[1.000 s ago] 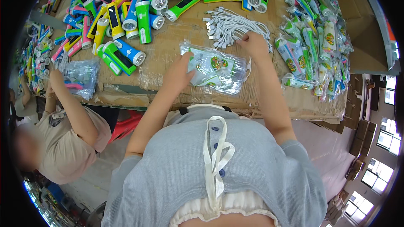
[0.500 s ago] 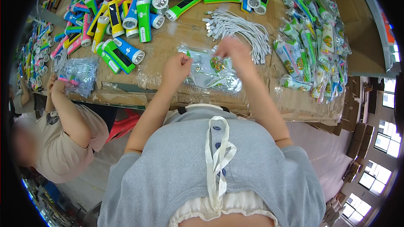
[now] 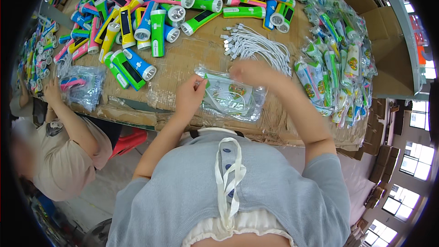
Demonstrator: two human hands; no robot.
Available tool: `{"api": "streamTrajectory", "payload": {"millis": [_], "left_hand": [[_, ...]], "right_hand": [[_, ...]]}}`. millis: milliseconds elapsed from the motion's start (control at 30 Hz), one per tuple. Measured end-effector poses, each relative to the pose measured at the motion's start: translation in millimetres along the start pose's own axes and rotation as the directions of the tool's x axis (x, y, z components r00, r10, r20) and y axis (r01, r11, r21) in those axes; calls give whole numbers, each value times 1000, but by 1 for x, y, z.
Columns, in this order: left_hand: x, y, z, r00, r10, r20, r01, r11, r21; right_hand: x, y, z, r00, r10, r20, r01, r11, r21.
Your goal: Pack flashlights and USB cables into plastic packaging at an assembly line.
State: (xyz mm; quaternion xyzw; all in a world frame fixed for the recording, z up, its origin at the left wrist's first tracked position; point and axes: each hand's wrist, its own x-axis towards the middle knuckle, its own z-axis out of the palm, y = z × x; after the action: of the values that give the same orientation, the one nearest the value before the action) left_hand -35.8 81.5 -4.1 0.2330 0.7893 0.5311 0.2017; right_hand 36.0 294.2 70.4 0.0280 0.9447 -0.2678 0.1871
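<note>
On the near edge of the cardboard-covered table lies a stack of clear printed plastic bags (image 3: 250, 114). My left hand (image 3: 190, 93) is closed, thumb and fingertips pinching the top bag's upper left corner. A white charging cable (image 3: 221, 108) curves in loops over or inside that bag; which one, I cannot tell. My right hand (image 3: 251, 72) is at the bag's upper right edge, fingers bent and slightly blurred; what they hold is hidden. Beyond it spreads a bundle of white cables (image 3: 258, 43).
Flashlights (image 3: 157, 32) in green, blue, yellow and pink pile up along the far side and left. Filled bags (image 3: 329, 71) heap at the right. At the left a co-worker's hand (image 3: 52, 92) is beside another bag stack (image 3: 89, 89) with a pink-and-blue item on it.
My right hand has come down and left toward the bag's top edge. The white cable now shows in loops on the bag. My left hand keeps its pinch at the corner.
</note>
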Motion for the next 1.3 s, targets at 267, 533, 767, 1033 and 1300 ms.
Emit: {"api": "streamTrajectory", "payload": {"millis": [267,533,767,1033,1300], "left_hand": [[-10,-2,-8,998,-56,12,56,998,-3],[-7,3,-13,995,-83,47,84,996,-24],[3,9,-11,971,-197,138,219,960,-174],[12,13,-15,984,-129,119,143,982,-122],[15,18,-52,945,294,145,-307,635,709]], "right_hand": [[51,171,-58,582,395,-711,-602,797,-50],[22,102,-72,-1,318,-948,-183,932,313],[-33,-28,10,409,341,-847,404,764,503],[-39,-36,106,863,-126,-490,98,992,-81],[-87,-23,102,820,150,-552,-51,980,190]]}}
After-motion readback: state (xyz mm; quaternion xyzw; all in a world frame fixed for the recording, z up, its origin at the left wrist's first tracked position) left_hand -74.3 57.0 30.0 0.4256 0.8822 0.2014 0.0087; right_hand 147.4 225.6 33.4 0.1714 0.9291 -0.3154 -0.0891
